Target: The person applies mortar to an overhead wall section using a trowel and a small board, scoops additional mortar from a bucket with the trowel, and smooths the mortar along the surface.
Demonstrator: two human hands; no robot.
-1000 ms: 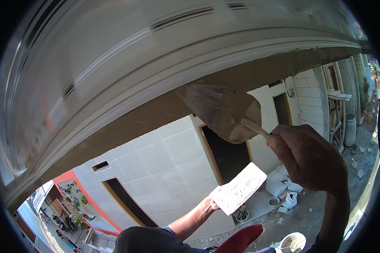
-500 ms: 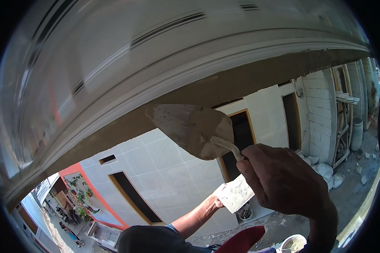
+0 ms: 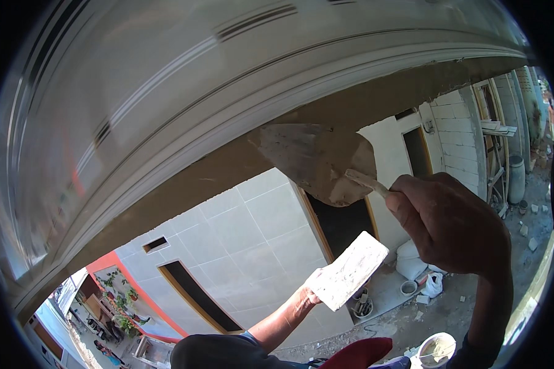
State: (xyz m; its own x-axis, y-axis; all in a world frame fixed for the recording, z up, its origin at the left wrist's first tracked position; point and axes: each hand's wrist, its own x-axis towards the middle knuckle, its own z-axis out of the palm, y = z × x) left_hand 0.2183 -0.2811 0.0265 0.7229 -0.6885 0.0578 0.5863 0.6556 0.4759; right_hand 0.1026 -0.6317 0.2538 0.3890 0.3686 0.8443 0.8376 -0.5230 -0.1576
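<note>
My right hand (image 3: 452,221) is closed round the handle of a plaster-smeared pointed trowel (image 3: 326,163). The blade lies up against the grey-brown plastered strip (image 3: 228,175) along the lower edge of a ceiling; whether it presses flat or only by its edge I cannot tell. Lower down, brightly lit, my left hand (image 3: 313,288) grips one end of a rectangular board (image 3: 351,270) coated with pale mortar. The fingers under that board are hidden. A gap separates the board from the trowel.
Glossy ceiling panels (image 3: 166,80) fill the upper view. Well below stand a bucket of mortar (image 3: 437,350), pale sacks (image 3: 409,261) and scattered rubble. Behind is a tiled wall (image 3: 246,227) with dark openings. People (image 3: 108,353) are far off at lower left.
My right hand and the trowel have moved right and a little up along the strip. The board now shows whole, no longer partly behind my right hand. The view has shifted slightly.
</note>
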